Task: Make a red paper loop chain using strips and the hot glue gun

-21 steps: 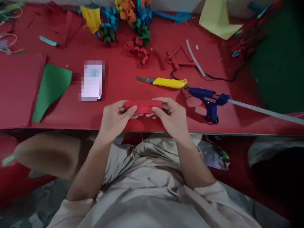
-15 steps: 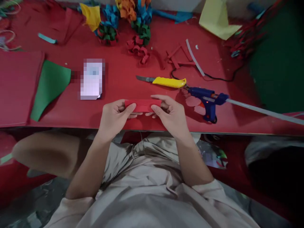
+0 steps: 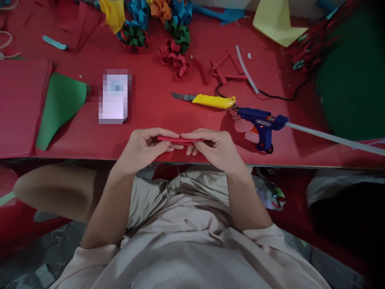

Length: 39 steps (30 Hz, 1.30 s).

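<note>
Between my two hands is a narrow folded strip of red paper [image 3: 180,140], seen nearly edge-on. My left hand [image 3: 144,146] pinches its left end, thumb below and fingers along the upper edge. At the other end my right hand [image 3: 218,148] grips it the same way, and the two index fingertips almost meet over the middle. Just beyond the hands lies a yellow-handled cutter knife [image 3: 213,101], its blade pointing left. A blue glue gun [image 3: 263,124] with a lit orange light and a long glue stick rests to the right of my right hand.
A phone-like blurred rectangle [image 3: 114,98] lies left of the knife. Green paper [image 3: 61,106] and red sheets [image 3: 21,106] are at the left. Curled paper chains [image 3: 173,56], red strips [image 3: 225,70] and a yellow sheet [image 3: 276,22] lie toward the back. A black cord [image 3: 282,98] runs right.
The red paper strip has tipped from showing its flat face to nearly edge-on. My index fingers have come over its top edge toward the middle. The view has shifted slightly.
</note>
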Each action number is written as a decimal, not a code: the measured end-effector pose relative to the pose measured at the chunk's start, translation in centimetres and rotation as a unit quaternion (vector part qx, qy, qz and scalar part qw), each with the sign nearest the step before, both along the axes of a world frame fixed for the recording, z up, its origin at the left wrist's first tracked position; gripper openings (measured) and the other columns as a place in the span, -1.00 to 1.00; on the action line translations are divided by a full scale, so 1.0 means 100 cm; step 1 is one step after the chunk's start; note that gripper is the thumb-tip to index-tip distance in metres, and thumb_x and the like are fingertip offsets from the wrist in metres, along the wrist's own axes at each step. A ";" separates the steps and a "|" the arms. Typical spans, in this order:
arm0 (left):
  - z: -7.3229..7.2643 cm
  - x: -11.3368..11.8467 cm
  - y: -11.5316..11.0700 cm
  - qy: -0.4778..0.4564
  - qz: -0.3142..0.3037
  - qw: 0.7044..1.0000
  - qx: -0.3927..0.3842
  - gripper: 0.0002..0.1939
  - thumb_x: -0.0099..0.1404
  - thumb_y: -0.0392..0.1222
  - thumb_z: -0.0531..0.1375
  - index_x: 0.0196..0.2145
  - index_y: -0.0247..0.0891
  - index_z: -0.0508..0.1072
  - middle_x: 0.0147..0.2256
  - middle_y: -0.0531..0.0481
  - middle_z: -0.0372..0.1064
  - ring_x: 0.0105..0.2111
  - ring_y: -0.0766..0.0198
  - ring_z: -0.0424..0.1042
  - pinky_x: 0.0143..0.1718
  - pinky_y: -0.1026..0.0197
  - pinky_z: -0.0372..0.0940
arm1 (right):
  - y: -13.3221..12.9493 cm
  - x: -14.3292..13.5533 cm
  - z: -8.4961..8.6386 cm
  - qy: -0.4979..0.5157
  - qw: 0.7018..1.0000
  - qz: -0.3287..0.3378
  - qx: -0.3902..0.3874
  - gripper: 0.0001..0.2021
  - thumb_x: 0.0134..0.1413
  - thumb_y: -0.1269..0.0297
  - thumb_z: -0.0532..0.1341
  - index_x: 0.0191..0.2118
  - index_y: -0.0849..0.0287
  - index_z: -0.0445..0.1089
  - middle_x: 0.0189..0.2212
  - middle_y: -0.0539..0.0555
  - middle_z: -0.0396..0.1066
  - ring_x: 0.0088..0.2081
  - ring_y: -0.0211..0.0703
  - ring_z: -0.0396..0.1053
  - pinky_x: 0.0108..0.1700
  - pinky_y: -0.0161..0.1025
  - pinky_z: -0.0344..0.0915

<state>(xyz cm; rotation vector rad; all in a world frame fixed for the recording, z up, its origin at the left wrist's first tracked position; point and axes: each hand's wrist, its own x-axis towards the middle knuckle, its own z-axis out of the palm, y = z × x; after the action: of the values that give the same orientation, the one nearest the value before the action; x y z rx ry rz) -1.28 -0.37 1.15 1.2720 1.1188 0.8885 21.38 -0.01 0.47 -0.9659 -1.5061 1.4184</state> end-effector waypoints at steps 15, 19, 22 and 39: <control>-0.001 0.015 -0.006 0.319 0.087 0.931 0.151 -0.78 0.47 -0.03 0.21 -0.13 -0.19 0.58 -0.46 0.06 0.49 -0.43 0.29 0.52 -0.36 0.26 0.31 | -0.012 -0.005 -0.003 -0.142 0.981 -0.127 0.030 -0.80 0.34 0.29 0.24 -0.08 0.17 0.61 -0.43 0.01 0.54 -0.46 -0.30 0.43 -0.33 -0.31 0.38; -0.007 0.019 -0.010 0.515 0.107 0.826 0.202 -0.83 0.40 -0.07 0.29 -0.11 -0.14 0.56 -0.42 0.05 0.46 -0.38 0.18 0.49 -0.40 0.20 0.21 | -0.019 -0.005 -0.004 -0.349 0.911 -0.152 0.157 -0.79 0.33 0.38 0.21 -0.11 0.12 0.63 -0.16 0.11 0.56 -0.28 -0.22 0.47 -0.21 -0.25 0.37; -0.013 0.020 -0.014 0.524 0.091 0.798 0.285 -0.78 0.46 -0.12 0.22 0.02 -0.15 0.53 -0.13 -0.10 0.53 -0.15 0.08 0.53 -0.27 0.16 0.32 | -0.026 -0.004 -0.005 -0.457 0.847 -0.156 0.225 -0.74 0.37 0.37 0.16 -0.04 0.09 0.62 0.15 0.20 0.47 -0.08 -0.06 0.49 -0.16 -0.16 0.39; -0.030 0.019 -0.053 0.480 -0.068 0.804 0.344 -0.33 0.55 0.08 0.04 0.49 -0.23 0.11 0.43 -0.23 0.09 0.40 -0.14 0.21 0.40 -0.16 0.05 | -0.051 -0.002 -0.027 -0.523 0.790 -0.075 0.313 -0.49 0.47 0.34 -0.01 0.44 0.09 0.20 0.40 0.11 0.24 0.44 0.02 0.20 0.51 0.20 -0.06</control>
<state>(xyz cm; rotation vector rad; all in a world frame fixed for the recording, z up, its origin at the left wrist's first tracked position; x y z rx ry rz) 0.66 -5.67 -1.86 2.5523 1.4830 0.5092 21.14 -5.11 -2.25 -1.4541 -2.3736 0.0746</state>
